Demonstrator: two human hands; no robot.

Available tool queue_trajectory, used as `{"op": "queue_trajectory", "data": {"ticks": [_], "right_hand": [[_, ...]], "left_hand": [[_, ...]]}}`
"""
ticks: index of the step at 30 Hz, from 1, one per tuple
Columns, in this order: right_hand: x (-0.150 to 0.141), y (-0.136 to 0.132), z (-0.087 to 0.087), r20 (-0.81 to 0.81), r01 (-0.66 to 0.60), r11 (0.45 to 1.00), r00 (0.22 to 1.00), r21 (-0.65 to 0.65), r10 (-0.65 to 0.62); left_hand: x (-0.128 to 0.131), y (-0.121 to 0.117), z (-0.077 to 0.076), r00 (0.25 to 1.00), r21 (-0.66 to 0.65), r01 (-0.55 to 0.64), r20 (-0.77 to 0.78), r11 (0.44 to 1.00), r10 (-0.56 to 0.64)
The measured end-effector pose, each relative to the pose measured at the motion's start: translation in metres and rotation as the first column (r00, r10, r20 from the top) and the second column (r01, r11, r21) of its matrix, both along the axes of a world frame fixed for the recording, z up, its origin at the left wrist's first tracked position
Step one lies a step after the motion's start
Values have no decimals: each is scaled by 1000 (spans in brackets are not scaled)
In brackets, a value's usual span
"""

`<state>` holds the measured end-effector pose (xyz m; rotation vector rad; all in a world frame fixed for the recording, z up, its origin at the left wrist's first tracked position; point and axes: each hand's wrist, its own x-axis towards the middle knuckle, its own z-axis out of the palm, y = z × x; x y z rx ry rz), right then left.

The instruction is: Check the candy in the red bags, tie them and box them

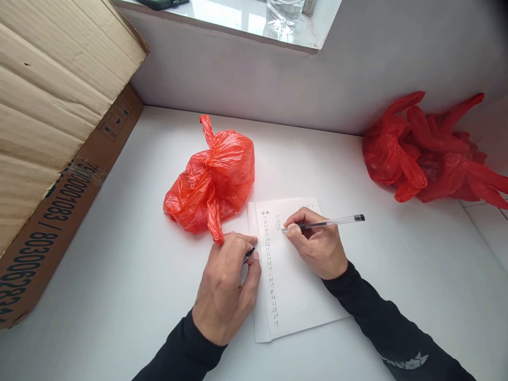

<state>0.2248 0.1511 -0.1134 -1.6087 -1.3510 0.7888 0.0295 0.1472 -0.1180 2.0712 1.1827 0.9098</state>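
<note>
The right hand (pixel 317 246) grips a clear pen (pixel 331 223), its tip down on the sheet of paper (pixel 297 286) beside a second column of handwritten numbers. The left hand (pixel 228 288) is curled shut around a small dark object (pixel 248 255) (likely the pen's cap) at the sheet's left edge. The paper lies flat on the white counter (pixel 119 275), a knotted red bag (pixel 212 182) just beyond it. More red bags (pixel 428 151) sit far right, a cardboard box (pixel 51 137) on the left.

right hand (pixel 317 248) | pen (pixel 331 223) on paper (pixel 293 286) (numbers listed) | left hand (pixel 226 291) steadies paper
</note>
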Motion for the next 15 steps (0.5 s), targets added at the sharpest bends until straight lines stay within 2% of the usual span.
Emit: {"op": "queue_trajectory", "data": {"ticks": [6,11,15], "right_hand": [[1,-2,2,-69,26,1000,997,17,-25],[6,-3,-1,-242,73,996,969,58,-56],[8,-2,-5,-327,51,994,945,97,-16]], "left_hand": [[-1,-1,0,1000,-20,-3,1,1000,3],[-5,-4,8,995,-74,34,98,997,-26],[-6,-5,6,996,-22,-50,72,999,51]]}}
